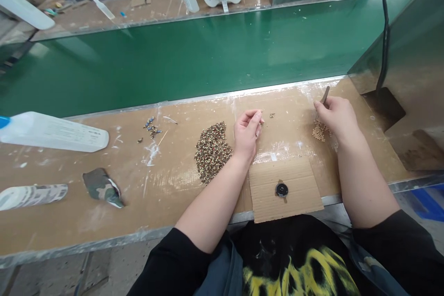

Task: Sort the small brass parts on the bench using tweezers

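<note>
At frame centre, the left hand (247, 133) pinches one small ring beside the ring pile (212, 151). The right hand (336, 116) grips tweezers (323, 98) over the beads (319, 130); an assembly step, needing a fine bead pick.

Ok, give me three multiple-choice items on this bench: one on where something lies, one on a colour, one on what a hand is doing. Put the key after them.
1. Where does the big heap of small ring parts lie?
A. Just to the left of the left hand
B. On the conveyor belt
C. On the cardboard piece

2. What colour is the conveyor belt behind the bench?
A. Blue
B. Green
C. Grey

3. What is the right hand doing?
A. Lying flat and empty
B. Gripping the white bottle
C. Holding a thin tool over a small pale pile

Key: 1 A, the heap sits on the bench beside that hand; 2 B, the belt shows green across its whole width; 3 C, the tool sticks up from the closed fingers above the pile.
</note>
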### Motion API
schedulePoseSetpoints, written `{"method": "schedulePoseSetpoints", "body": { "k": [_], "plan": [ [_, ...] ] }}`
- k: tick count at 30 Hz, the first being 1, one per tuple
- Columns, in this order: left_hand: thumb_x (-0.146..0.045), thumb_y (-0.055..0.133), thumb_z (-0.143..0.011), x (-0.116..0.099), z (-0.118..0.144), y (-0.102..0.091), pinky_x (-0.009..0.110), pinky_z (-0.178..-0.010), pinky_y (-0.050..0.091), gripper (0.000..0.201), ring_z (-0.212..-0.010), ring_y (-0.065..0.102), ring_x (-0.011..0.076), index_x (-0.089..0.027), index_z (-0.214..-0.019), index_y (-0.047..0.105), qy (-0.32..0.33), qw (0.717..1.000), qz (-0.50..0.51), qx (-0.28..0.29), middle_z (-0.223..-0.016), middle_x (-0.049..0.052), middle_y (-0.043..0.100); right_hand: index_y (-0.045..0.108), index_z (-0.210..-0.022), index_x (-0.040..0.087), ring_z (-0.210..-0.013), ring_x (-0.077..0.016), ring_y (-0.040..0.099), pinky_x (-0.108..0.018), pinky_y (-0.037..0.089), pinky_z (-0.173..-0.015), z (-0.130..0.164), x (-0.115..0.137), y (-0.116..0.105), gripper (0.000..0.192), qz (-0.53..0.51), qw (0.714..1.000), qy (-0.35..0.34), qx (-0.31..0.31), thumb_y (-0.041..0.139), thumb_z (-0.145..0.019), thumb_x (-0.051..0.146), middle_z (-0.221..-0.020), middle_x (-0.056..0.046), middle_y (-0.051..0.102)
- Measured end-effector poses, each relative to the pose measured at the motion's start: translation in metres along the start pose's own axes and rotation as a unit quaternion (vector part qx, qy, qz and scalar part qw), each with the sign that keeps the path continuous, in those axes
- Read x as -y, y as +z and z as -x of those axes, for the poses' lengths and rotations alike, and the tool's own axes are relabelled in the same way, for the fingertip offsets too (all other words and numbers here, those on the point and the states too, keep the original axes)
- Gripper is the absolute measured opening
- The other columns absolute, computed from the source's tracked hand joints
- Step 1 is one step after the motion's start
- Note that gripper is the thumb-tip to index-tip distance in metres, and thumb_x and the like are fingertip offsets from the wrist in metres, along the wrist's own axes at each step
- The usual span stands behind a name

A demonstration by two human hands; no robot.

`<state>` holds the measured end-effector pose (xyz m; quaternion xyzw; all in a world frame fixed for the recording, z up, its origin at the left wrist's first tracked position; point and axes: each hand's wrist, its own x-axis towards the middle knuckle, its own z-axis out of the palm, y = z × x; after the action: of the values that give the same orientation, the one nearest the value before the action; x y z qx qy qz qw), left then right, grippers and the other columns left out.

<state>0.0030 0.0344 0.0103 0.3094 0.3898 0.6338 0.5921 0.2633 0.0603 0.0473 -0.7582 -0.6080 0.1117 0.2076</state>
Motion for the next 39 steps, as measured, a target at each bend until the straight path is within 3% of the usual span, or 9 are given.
{"method": "schedulePoseSetpoints", "body": {
  "k": [15,23,30,39],
  "plan": [
    [-0.037,0.085,-0.086,0.006,-0.003,-0.003,0.021,-0.041,0.023,0.020,-0.045,0.036,0.0027,-0.021,-0.088,0.074,0.022,0.999,0.020,0.011,-0.068,-0.003,0.062,0.063,-0.070,0.021,-0.074,-0.0294,0.066,-0.035,0.036,-0.064,0.001,0.006,0.000,0.037,0.049,0.998,0.025,0.043,0.062,-0.094,0.047,-0.074,-0.013,0.070],
    [-0.037,0.083,-0.086,0.006,-0.003,-0.004,0.021,-0.041,0.022,0.020,-0.045,0.036,0.0023,-0.021,-0.087,0.072,0.025,1.000,-0.002,0.002,-0.072,-0.002,0.063,0.062,-0.065,0.021,-0.070,-0.0280,0.064,-0.034,0.035,-0.061,0.000,0.003,0.003,0.039,0.032,0.999,0.008,0.029,0.064,-0.093,0.047,-0.068,-0.011,0.067],
    [-0.040,0.083,-0.086,0.008,-0.001,-0.004,0.021,-0.041,0.022,0.023,-0.046,0.037,0.0025,-0.021,-0.088,0.071,0.013,0.999,-0.022,0.030,-0.075,-0.002,0.063,0.066,-0.068,0.020,-0.069,-0.0266,0.063,-0.034,0.033,-0.061,0.004,0.007,0.000,0.034,-0.005,1.000,0.005,-0.005,0.064,-0.093,0.043,-0.067,-0.010,0.068],
    [-0.040,0.080,-0.087,0.007,-0.001,-0.003,0.022,-0.041,0.021,0.022,-0.047,0.036,0.0031,-0.021,-0.088,0.070,-0.006,0.999,-0.034,0.030,-0.075,-0.002,0.062,0.060,-0.067,0.021,-0.073,-0.0285,0.065,-0.034,0.033,-0.061,0.003,0.010,0.001,0.034,0.030,0.999,0.014,0.026,0.064,-0.093,0.042,-0.072,-0.012,0.069]
  ]
}}
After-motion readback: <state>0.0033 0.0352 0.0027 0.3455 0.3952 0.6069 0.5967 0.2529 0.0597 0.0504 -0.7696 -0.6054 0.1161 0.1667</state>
